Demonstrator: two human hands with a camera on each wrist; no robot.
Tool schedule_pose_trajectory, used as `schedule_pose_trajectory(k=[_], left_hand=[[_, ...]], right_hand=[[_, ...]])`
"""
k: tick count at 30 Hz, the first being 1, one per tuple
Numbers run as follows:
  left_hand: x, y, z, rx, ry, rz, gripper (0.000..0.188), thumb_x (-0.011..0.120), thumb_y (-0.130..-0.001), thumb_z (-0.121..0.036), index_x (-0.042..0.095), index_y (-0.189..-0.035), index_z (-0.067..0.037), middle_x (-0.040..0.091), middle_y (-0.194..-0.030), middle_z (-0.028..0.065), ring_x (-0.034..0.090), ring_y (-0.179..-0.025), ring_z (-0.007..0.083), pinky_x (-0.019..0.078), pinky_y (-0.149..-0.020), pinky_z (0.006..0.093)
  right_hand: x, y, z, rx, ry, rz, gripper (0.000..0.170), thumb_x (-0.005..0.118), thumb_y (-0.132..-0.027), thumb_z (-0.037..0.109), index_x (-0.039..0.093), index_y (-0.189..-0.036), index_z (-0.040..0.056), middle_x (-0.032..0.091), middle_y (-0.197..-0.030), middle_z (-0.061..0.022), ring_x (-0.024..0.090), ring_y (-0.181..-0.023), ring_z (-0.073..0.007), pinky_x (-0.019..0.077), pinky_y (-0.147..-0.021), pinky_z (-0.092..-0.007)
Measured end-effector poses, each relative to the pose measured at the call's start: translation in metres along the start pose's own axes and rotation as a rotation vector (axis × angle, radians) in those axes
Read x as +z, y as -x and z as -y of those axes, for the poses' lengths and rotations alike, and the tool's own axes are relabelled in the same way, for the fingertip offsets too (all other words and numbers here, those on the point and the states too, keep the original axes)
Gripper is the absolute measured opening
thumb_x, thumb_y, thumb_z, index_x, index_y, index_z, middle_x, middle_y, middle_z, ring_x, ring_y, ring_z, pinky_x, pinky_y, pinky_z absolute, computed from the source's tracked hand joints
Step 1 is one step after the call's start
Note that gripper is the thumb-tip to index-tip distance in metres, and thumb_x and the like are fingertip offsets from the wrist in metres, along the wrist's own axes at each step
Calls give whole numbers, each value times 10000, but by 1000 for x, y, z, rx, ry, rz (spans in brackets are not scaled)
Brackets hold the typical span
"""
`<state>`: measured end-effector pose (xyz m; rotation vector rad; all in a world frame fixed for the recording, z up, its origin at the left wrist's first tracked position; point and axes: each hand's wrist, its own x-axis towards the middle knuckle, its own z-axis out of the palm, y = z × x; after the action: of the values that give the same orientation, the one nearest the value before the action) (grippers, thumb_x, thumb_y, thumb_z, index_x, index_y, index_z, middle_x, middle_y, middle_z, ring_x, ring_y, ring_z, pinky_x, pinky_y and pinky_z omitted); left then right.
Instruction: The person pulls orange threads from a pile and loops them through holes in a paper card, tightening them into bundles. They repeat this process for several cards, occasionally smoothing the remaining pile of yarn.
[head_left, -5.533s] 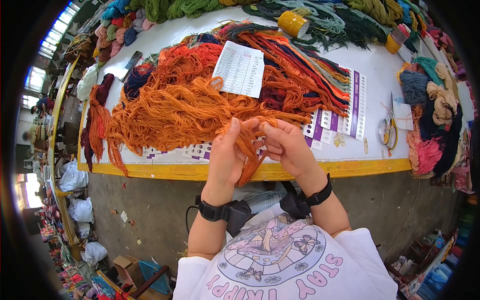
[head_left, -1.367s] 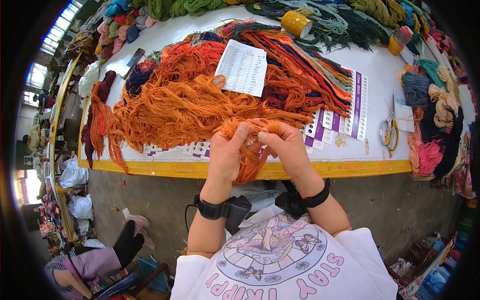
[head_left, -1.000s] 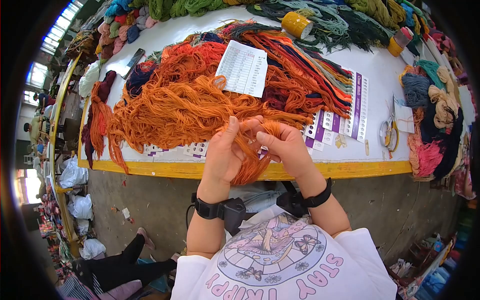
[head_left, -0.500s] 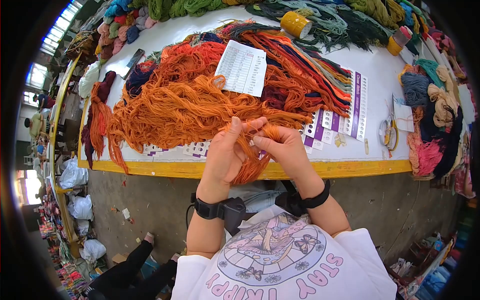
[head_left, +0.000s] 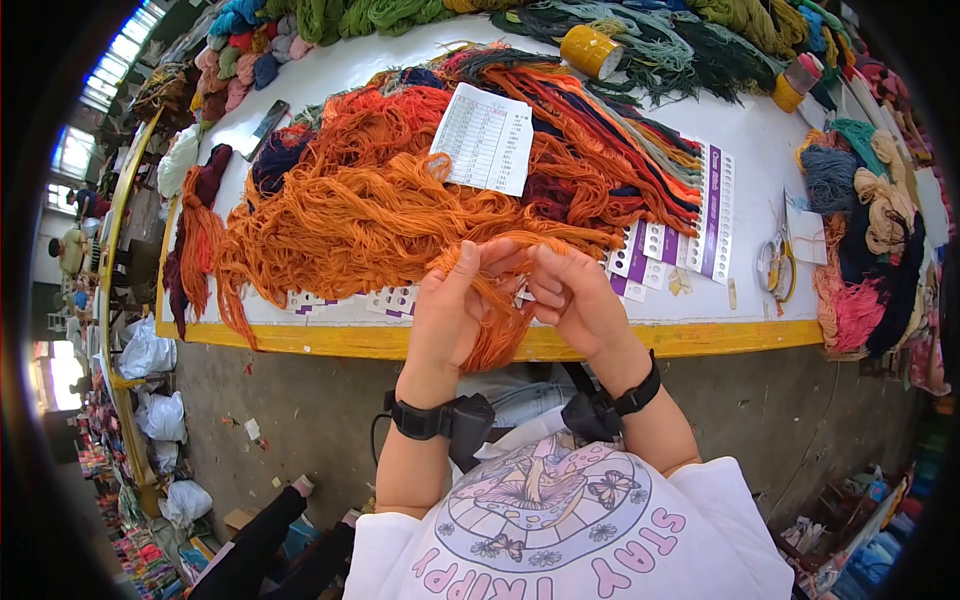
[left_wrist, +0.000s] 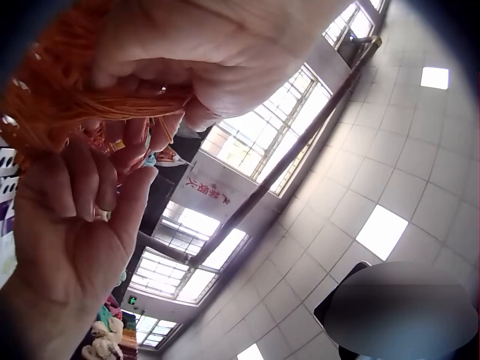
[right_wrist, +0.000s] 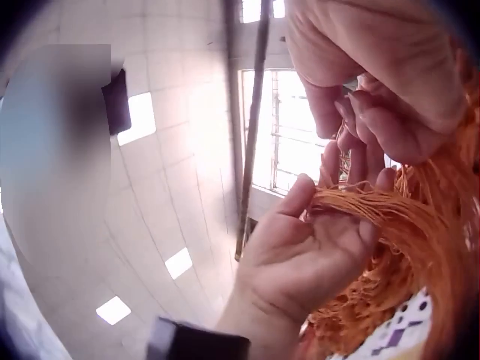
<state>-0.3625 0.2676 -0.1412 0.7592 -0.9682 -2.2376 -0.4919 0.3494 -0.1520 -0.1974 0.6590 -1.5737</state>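
Orange yarn strands (head_left: 497,335) hang between the two hands at the table's front edge, in front of a large orange yarn heap (head_left: 350,225). My left hand (head_left: 447,305) holds the strands with its thumb raised; the right wrist view shows this hand (right_wrist: 307,255) palm up, strands running across its fingers. Close beside it, my right hand (head_left: 580,295) has curled fingers and pinches strands near thumb and forefinger. In the left wrist view, the right hand (left_wrist: 71,232) is at lower left. Some fingertips are hidden behind yarn.
A printed paper sheet (head_left: 483,138) lies on the heap. Punched cards (head_left: 712,215), scissors (head_left: 777,268) and multicoloured yarn (head_left: 870,200) are to the right. A phone (head_left: 266,128) lies at left, a yellow roll (head_left: 591,51) at the back. Another person's legs (head_left: 250,545) show at lower left.
My right hand has turned and its thumb has moved up from the strands' middle, with its fingers more curled. The other person's legs at lower left have shifted.
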Motion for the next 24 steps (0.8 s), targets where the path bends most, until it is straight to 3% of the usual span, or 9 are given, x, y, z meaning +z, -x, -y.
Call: schedule_pose_trajectory(k=[4, 6, 13, 15, 16, 18, 20, 22, 24], left_hand=[[7, 3, 1, -45, 42, 64, 404, 423, -926, -293, 515, -1127, 45, 545, -1128, 122, 540, -987, 171, 458, -803, 297], [11, 4, 5, -6, -2, 76, 409, 451, -919, -280, 491, -1158, 49, 533, -1138, 115, 537, -996, 165, 447, -852, 298], [5, 3, 10, 122, -237, -13, 330, 487, -903, -226, 524, -1107, 30, 578, -1072, 112, 576, -909, 164, 476, -792, 293], [-1, 1, 5, 128, -198, -82, 302, 475, -906, -242, 558, -1045, 13, 561, -1121, 115, 594, -862, 150, 493, -737, 288], [-5, 5, -3, 155, -54, -85, 238, 466, -910, -236, 549, -973, -23, 588, -990, 64, 587, -735, 127, 478, -703, 287], [-39, 6, -16, 167, 459, 143, 232, 445, -922, -246, 553, -910, -41, 546, -796, 22, 524, -638, 104, 436, -650, 255], [-73, 20, -38, 177, 700, 138, 215, 417, -933, -228, 542, -913, -54, 476, -718, 0, 431, -547, 66, 389, -582, 239], [-115, 33, -49, 321, 687, 109, 199, 399, -935, -192, 538, -937, -49, 470, -706, 1, 394, -523, 63, 361, -543, 238], [-157, 51, -57, 349, 717, 87, 201, 387, -928, -147, 541, -963, -22, 450, -688, 3, 375, -516, 80, 333, -521, 225]], right_hand=[[0, -1, -7, -88, 426, -139, 128, 639, -798, 150, 607, -858, 41, 574, -705, 16, 457, -517, -25, 333, -411, -169], [1, -1, -9, -108, 477, -152, 134, 652, -787, 144, 607, -856, 38, 577, -714, 15, 460, -525, -25, 344, -430, -168], [4, -1, -13, -248, 381, -178, 110, 602, -826, 158, 601, -832, 48, 559, -684, 21, 463, -547, -35, 367, -499, -166], [-4, 1, -1, 17, -133, 146, 116, 563, -848, 166, 593, -829, 56, 534, -669, 29, 468, -574, -42, 371, -506, -175], [-10, 5, 8, 149, -390, 310, 124, 544, -859, 170, 589, -827, 59, 522, -661, 33, 471, -588, -45, 373, -510, -180], [-13, 32, 44, 137, 137, 208, 148, 507, -871, 189, 573, -834, 61, 492, -656, 34, 478, -644, -57, 387, -527, -203], [-23, 50, 69, -209, 1316, -187, 164, 497, -867, 203, 569, -870, 56, 511, -722, 22, 499, -713, -64, 400, -531, -211], [-37, 72, 99, -357, 1192, -423, 176, 501, -856, 199, 575, -896, 45, 555, -828, -4, 518, -753, -77, 409, -541, -206], [-38, 100, 133, -488, 637, -224, 237, 447, -873, 184, 561, -976, 4, 569, -1053, -123, 549, -856, -146, 429, -555, -210]])
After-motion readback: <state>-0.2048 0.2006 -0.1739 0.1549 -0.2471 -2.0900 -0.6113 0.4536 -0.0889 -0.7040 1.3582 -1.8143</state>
